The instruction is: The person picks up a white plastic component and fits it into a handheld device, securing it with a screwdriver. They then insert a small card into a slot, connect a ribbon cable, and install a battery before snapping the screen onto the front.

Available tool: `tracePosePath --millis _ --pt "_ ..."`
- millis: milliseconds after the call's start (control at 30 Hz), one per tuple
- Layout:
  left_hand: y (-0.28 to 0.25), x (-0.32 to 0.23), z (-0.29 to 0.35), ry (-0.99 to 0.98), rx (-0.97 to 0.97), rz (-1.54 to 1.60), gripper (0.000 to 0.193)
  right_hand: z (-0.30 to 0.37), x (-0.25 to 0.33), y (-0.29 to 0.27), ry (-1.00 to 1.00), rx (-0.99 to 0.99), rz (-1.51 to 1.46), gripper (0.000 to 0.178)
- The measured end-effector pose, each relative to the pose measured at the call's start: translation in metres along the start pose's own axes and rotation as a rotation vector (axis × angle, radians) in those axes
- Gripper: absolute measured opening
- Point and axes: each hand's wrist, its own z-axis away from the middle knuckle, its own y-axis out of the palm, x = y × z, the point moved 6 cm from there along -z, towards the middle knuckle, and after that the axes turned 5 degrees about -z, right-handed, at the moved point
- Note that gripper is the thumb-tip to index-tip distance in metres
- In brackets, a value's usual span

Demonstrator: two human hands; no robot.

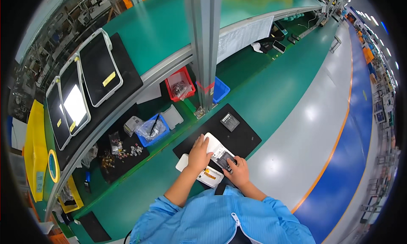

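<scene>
A white handheld device point(213, 145) lies back up on a black mat point(248, 138), with its battery bay showing. My left hand point(198, 155) rests along its left edge, fingers together and steadying it. My right hand point(238, 172) has its thumb and fingers on a dark battery point(224, 159) at the near end of the bay; whether the battery is fully seated, I cannot tell. Farther up the mat lies another dark grey battery point(229, 122). Partly behind my left forearm are a white cover point(182, 162) and an open white housing point(214, 179) with an orange flex cable point(208, 174).
A metal post point(203, 44) rises beyond the mat. Left of it stand a red bin point(180, 83) and a blue bin point(153, 130) with bagged parts; small loose parts point(123, 153) lie nearby. White-framed trays point(99, 68) sit on the raised shelf.
</scene>
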Motion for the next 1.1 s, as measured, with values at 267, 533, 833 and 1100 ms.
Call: tracePosePath --millis 267,533,833,1100 --pt "-0.001 0.003 -0.001 0.009 -0.006 0.054 0.068 -0.005 -0.001 0.0 -0.023 0.021 -0.024 0.048" --pt "-0.003 0.004 0.001 -0.013 -0.018 0.031 0.069 -0.004 -0.011 -0.003 -0.114 0.083 -0.118 0.054" --pt "-0.003 -0.001 -0.006 -0.026 -0.009 0.054 0.07 -0.004 -0.064 0.008 0.244 0.113 -0.321 0.071" --pt "-0.009 0.0 0.001 -0.039 0.004 -0.011 0.07 -0.071 -0.068 0.007 0.489 0.299 -0.178 0.058"
